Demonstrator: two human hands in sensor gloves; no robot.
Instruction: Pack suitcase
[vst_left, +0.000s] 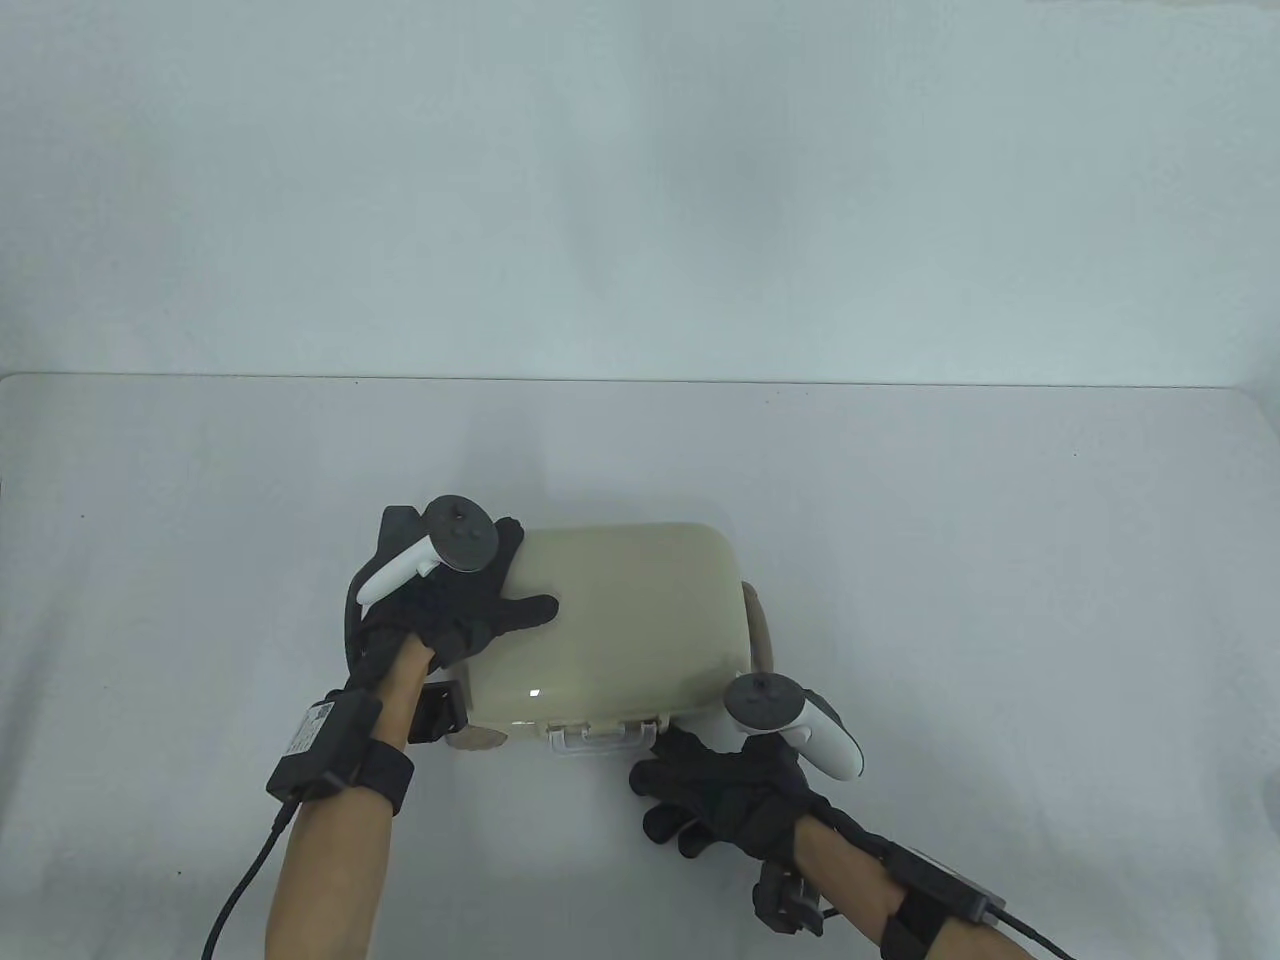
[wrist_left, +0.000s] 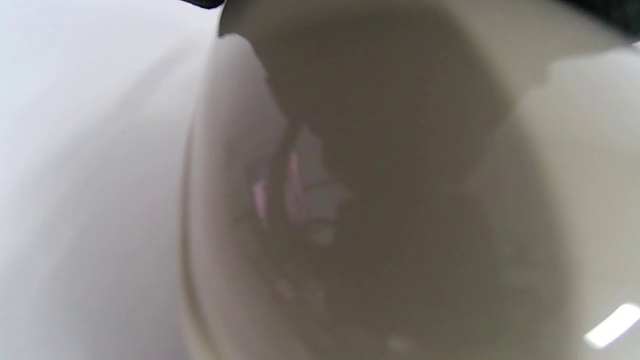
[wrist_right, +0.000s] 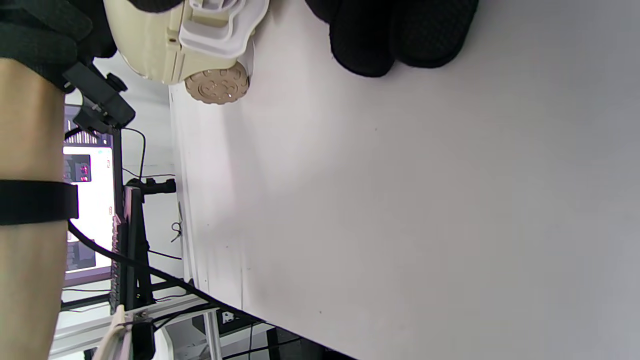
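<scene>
Right hand (vst_left: 735, 790) loosely curled, empty, 5 o'clock by latch (vst_left: 598, 737) | left hand (vst_left: 465, 600) flat, steadying closed suitcase (vst_left: 625, 625) lid, 9 o'clock

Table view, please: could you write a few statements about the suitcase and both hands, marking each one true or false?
1. The suitcase lies closed on the table. True.
2. The left hand rests on the suitcase's shell. True.
3. The right hand lies flat on top of the shell. False: it is at the near edge, by the white handle.
4. The suitcase is bright red. False: it is cream.
</scene>
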